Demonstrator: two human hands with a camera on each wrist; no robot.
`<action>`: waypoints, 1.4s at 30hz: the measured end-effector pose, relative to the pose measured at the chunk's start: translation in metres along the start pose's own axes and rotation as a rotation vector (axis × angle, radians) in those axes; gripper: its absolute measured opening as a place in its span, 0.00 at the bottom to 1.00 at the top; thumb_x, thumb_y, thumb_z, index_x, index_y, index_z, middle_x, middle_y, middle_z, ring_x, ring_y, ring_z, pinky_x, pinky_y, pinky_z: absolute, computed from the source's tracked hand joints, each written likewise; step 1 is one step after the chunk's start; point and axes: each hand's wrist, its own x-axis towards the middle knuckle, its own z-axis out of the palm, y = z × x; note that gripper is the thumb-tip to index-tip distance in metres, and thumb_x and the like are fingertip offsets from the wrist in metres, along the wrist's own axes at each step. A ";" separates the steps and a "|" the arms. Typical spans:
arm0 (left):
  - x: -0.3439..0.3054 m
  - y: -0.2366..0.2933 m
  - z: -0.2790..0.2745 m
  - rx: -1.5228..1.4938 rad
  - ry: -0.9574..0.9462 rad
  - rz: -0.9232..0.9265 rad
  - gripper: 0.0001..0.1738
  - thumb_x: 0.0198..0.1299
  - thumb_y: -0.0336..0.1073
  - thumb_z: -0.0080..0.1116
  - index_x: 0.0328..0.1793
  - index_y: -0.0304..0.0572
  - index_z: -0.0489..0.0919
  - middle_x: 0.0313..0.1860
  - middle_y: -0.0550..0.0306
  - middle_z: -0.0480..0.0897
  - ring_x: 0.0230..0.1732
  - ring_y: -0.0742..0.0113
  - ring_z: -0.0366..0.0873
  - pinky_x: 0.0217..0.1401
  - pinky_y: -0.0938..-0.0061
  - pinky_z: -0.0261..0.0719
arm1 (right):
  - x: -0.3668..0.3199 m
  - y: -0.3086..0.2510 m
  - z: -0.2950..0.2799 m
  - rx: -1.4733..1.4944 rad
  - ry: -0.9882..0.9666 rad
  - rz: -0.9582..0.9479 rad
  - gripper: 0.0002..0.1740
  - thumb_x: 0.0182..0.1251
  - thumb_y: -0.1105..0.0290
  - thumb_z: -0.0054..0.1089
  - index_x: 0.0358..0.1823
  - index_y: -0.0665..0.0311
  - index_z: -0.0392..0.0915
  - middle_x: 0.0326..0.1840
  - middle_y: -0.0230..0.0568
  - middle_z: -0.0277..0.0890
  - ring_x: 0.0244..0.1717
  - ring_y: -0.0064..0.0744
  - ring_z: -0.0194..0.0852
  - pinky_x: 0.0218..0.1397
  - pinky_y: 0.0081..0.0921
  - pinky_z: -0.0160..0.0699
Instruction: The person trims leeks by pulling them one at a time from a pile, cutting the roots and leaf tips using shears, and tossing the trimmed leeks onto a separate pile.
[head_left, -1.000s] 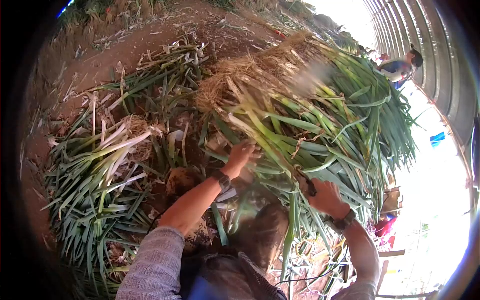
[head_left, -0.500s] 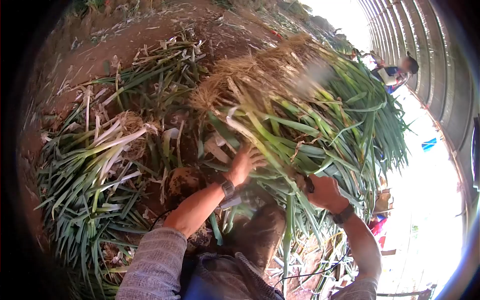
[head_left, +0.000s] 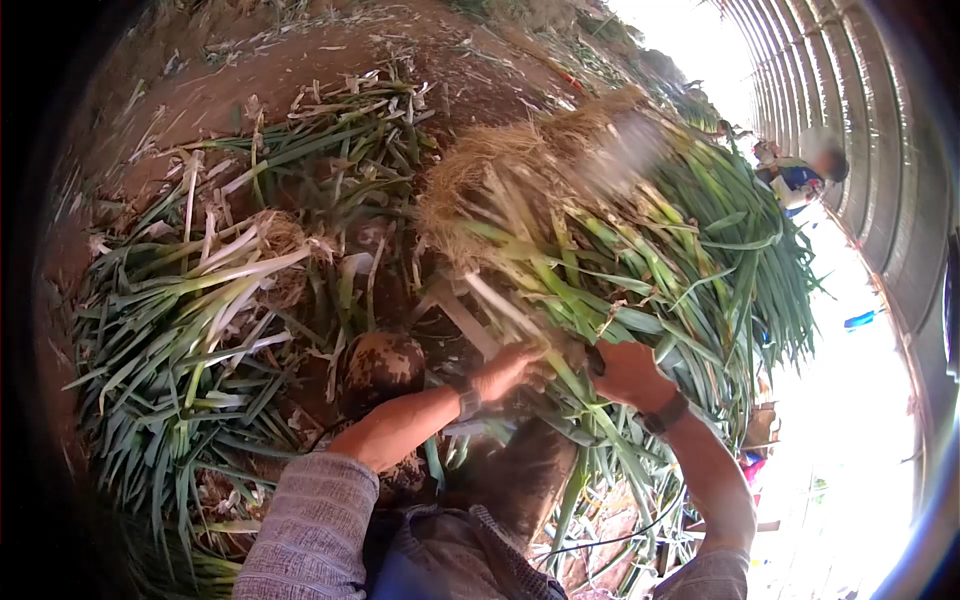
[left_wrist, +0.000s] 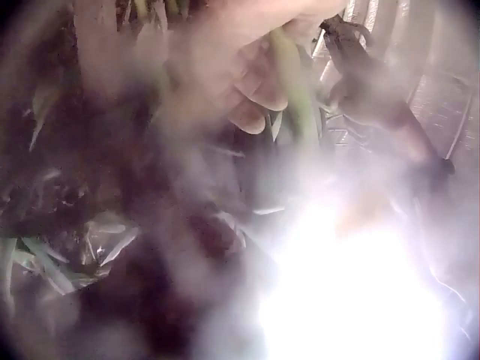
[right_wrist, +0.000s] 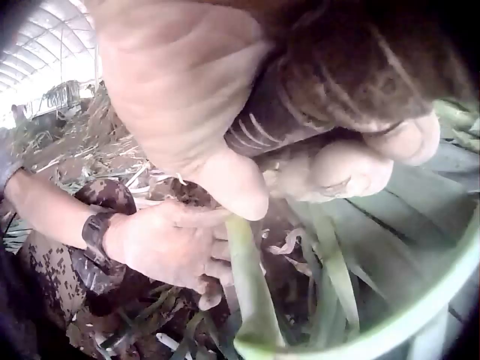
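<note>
My left hand (head_left: pixel 508 370) grips a long green onion (head_left: pixel 508 308), its pale root end pointing up and away. In the left wrist view the curled fingers (left_wrist: pixel 259 94) lie beside its green stalk. Close by on the right, my right hand (head_left: pixel 632 376) holds a tool with a dark, ridged handle (right_wrist: pixel 300 105); its working end is hidden. The right thumb (right_wrist: pixel 240 191) lies right at the stalk (right_wrist: pixel 255 292) in the right wrist view. Under and beyond both hands lies a big heap of green onions (head_left: pixel 640 250), roots to the left.
A pile of green onions with white stems (head_left: pixel 215 310) lies on the left, with another bunch (head_left: pixel 340 140) behind it. My knee (head_left: pixel 385 365) is between the piles. Bare soil (head_left: pixel 330 50) stretches behind. Another person (head_left: pixel 800 180) is at the far right near the ribbed wall.
My left hand has moved right from beside the stalk, its spread fingers closing round it. The right hand has shifted slightly up, and the two hands are now closer together.
</note>
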 end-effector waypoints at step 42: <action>-0.044 0.078 -0.038 -0.134 0.434 0.241 0.17 0.69 0.52 0.55 0.52 0.48 0.75 0.40 0.57 0.79 0.44 0.60 0.81 0.41 0.58 0.84 | -0.184 -0.029 0.033 0.469 -0.165 0.469 0.17 0.63 0.54 0.62 0.34 0.62 0.78 0.22 0.49 0.75 0.22 0.48 0.73 0.29 0.42 0.69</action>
